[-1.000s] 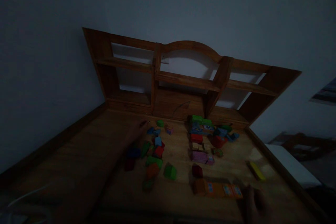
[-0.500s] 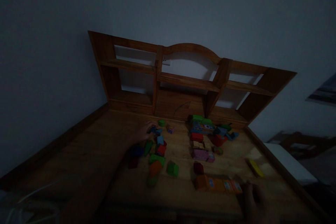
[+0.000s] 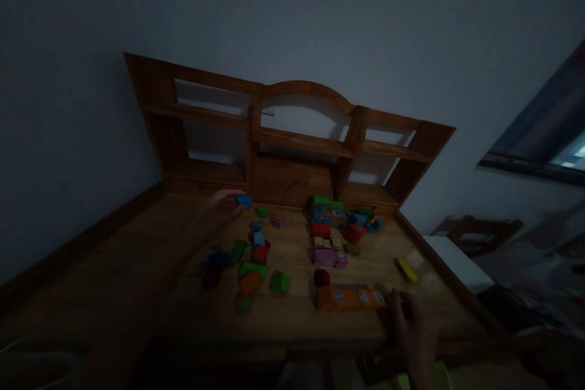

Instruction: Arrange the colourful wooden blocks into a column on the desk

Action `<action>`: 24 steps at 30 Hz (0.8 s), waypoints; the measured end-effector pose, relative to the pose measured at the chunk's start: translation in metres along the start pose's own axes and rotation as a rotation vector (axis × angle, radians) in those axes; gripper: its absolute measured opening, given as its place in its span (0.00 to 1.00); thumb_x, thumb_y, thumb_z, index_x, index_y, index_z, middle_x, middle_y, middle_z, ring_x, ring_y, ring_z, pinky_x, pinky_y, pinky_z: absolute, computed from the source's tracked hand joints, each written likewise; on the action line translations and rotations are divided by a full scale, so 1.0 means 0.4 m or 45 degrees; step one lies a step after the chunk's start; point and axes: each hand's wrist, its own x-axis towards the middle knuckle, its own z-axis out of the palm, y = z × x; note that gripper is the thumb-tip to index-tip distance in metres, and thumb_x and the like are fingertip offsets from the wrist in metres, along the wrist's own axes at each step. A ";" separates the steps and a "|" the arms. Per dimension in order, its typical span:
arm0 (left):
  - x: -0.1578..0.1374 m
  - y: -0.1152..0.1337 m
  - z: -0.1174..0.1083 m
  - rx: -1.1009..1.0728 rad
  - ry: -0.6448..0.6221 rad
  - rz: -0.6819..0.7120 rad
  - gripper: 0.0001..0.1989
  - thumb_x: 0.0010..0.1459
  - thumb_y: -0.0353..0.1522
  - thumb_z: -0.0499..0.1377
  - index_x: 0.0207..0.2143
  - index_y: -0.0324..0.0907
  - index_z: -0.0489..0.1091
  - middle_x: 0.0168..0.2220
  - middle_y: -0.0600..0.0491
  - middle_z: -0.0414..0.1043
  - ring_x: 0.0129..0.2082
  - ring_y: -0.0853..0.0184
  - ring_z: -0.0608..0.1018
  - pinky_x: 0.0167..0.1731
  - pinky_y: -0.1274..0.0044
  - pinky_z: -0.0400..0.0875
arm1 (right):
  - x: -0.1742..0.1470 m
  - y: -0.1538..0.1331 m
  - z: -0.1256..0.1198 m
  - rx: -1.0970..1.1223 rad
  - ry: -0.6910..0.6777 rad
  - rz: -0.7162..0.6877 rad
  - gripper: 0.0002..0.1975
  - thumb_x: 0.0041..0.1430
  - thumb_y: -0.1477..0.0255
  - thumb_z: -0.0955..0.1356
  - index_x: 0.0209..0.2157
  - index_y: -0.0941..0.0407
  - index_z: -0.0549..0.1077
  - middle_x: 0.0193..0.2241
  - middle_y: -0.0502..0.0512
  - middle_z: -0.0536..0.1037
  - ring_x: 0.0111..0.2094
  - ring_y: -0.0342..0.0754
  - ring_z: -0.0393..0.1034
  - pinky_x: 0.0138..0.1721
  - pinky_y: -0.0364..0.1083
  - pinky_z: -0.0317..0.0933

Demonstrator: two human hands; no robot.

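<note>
My left hand (image 3: 222, 210) is raised near the back of the wooden desk, its thumb and fingers closed on a small blue block (image 3: 245, 201). Below that hand lies a loose group of blocks, among them a light blue one (image 3: 258, 238), a red one (image 3: 260, 254) and an orange one (image 3: 251, 283). My right hand (image 3: 409, 320) is low by the front edge, beside the right end of a row of orange blocks (image 3: 351, 298). Its fingers look bent, but dimness and blur hide whether anything is between them.
Sorted blocks stand right of centre: pink (image 3: 324, 257), red (image 3: 321, 231), and green ones (image 3: 322, 201) over blue at the back. A yellow block (image 3: 406, 270) lies far right. A wooden shelf unit (image 3: 301, 142) lines the desk's rear. A chair (image 3: 484, 231) is beyond.
My left hand has lifted a blue block off the desk from the left group and moved up and back. My right hand stays beside the orange row. The view has turned right.
</note>
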 end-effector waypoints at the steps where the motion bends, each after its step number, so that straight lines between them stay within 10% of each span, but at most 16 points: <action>1: -0.043 0.018 0.007 -0.062 -0.061 -0.021 0.23 0.58 0.41 0.65 0.51 0.36 0.71 0.48 0.50 0.76 0.49 0.61 0.78 0.53 0.67 0.73 | -0.010 -0.017 -0.021 0.089 0.017 -0.012 0.29 0.62 0.47 0.61 0.42 0.56 0.80 0.33 0.62 0.84 0.34 0.60 0.78 0.30 0.48 0.65; 5: -0.293 0.083 0.117 -0.281 -0.210 -0.159 0.20 0.58 0.39 0.66 0.52 0.46 0.71 0.55 0.51 0.73 0.53 0.61 0.78 0.53 0.71 0.76 | -0.083 -0.124 -0.102 0.456 -0.028 -0.151 0.23 0.63 0.50 0.66 0.42 0.54 0.81 0.36 0.56 0.84 0.38 0.55 0.80 0.34 0.43 0.71; 10: -0.500 0.164 0.316 -0.655 -0.643 -0.290 0.16 0.59 0.34 0.65 0.50 0.53 0.75 0.52 0.52 0.73 0.53 0.62 0.78 0.52 0.74 0.76 | -0.148 -0.257 -0.161 0.690 -0.443 -0.872 0.18 0.61 0.62 0.73 0.52 0.48 0.79 0.47 0.55 0.82 0.46 0.51 0.79 0.45 0.41 0.73; 19: -0.474 0.169 0.345 -0.636 -0.584 -0.152 0.21 0.55 0.25 0.65 0.49 0.55 0.75 0.48 0.53 0.71 0.49 0.65 0.79 0.47 0.76 0.78 | -0.103 -0.333 -0.191 0.601 -0.916 -0.916 0.27 0.52 0.60 0.79 0.55 0.41 0.77 0.50 0.54 0.81 0.51 0.55 0.77 0.51 0.47 0.73; 24: -0.450 0.148 0.309 -0.582 -0.544 -0.258 0.27 0.64 0.30 0.59 0.63 0.62 0.62 0.64 0.55 0.64 0.63 0.64 0.70 0.63 0.70 0.68 | -0.011 -0.395 -0.178 0.616 -0.920 -0.962 0.23 0.61 0.60 0.74 0.57 0.44 0.76 0.51 0.55 0.81 0.50 0.54 0.77 0.52 0.52 0.72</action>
